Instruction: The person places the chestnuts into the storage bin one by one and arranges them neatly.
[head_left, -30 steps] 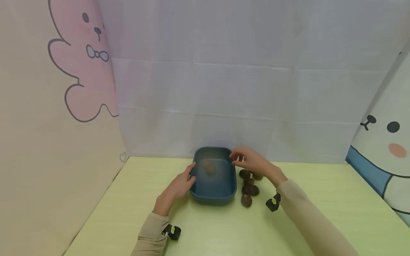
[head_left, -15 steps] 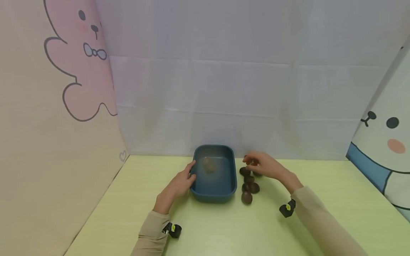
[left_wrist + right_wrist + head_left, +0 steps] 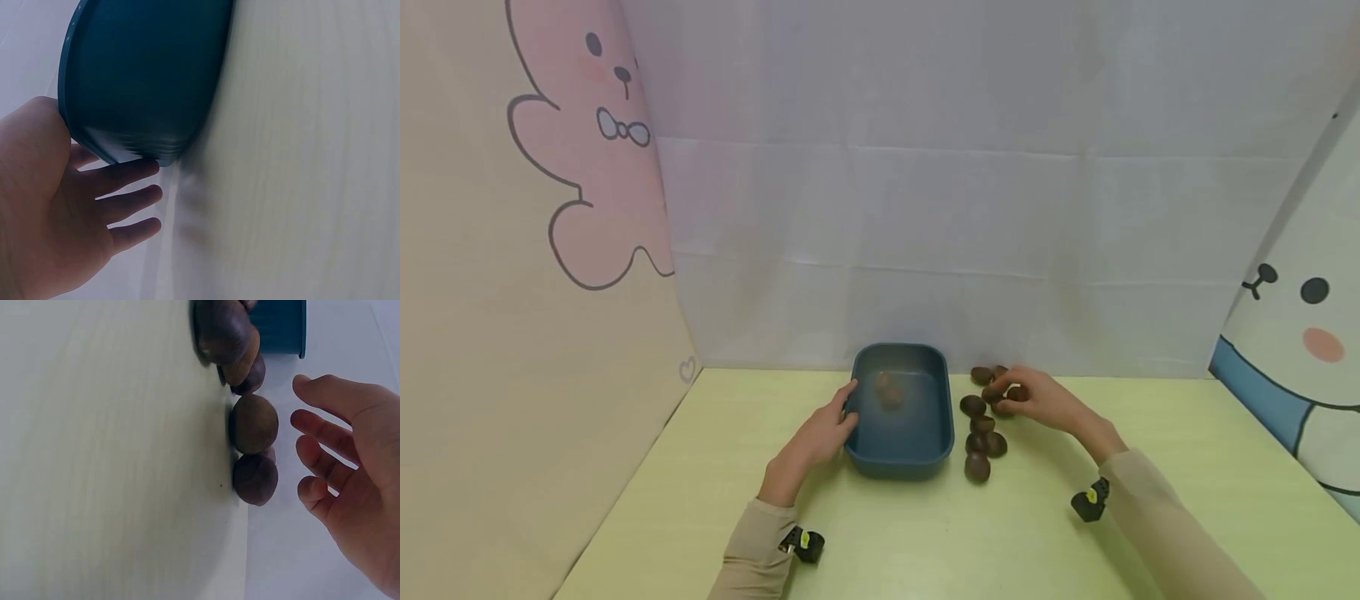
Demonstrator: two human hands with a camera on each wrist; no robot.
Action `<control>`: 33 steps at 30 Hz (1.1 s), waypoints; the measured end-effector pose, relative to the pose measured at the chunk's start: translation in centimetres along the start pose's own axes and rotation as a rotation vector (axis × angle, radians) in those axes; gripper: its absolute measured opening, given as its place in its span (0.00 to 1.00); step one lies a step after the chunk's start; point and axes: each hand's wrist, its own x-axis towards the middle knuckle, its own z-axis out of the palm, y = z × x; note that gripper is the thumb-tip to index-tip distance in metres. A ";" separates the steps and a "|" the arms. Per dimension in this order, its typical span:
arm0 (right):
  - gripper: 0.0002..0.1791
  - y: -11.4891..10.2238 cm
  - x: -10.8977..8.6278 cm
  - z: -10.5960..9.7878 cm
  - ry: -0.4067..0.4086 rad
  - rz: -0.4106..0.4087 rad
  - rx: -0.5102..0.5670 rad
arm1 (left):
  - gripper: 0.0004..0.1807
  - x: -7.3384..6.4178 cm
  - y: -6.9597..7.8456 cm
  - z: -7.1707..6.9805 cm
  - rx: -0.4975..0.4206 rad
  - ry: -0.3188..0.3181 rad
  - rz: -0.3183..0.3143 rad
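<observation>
Right hand (image 3: 1041,402) has shifted farther right of the bin (image 3: 901,468). Brown lumps (image 3: 977,467) run along the bin's right, near corner towards far corner (something brown, blurred, inside too); likely light, firm, apt to roll, so pinch them round the sides. Left hand (image 3: 820,435) touches the bin's left wall, fingers extended. Right of the bin's far half, the right hand hovers by the far lumps, fingers loosely bent, nothing held.

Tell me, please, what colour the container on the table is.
The container is dark blue, leaning towards teal; it shows best in the head view.
</observation>
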 end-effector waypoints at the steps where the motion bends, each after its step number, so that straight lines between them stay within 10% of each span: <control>1: 0.14 0.2 -0.1 0.0 -0.001 0.004 -0.002 | 0.33 0.0 0.0 0.0 0.002 0.004 -0.001; 33: 0.17 1.3 0.2 0.6 0.028 -0.011 -0.169 | 0.33 0.5 -0.2 0.3 0.013 0.009 -0.018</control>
